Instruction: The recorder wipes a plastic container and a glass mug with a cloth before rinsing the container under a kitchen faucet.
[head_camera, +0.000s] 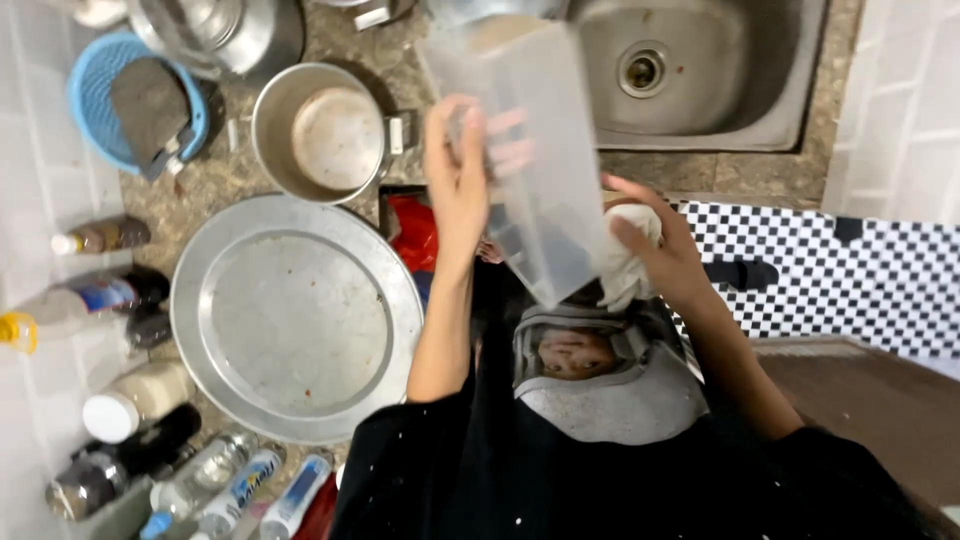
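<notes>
While the left hand (457, 170) gripped a clear plastic tub (530, 150) by its side, fingers (505, 150) wrapped round into the inside and showing through the wall, the tub hung tilted above the worktop's (700, 170) edge, just in front of the steel sink (700, 70). The right hand (655, 245) pressed a white cloth (625, 265) against the tub's lower end, fingers curled about the cloth. Left of the tub sat a steel pot (335, 130), and nearer the person a large round steel tray (295, 315). A blue basket (100, 95) stood at the far left corner, with a second steel vessel (225, 30) beside it. Bottles (100, 295) lined the left edge of the worktop along the tiled wall. A black and white checked mat (830, 270) lay on the right.
</notes>
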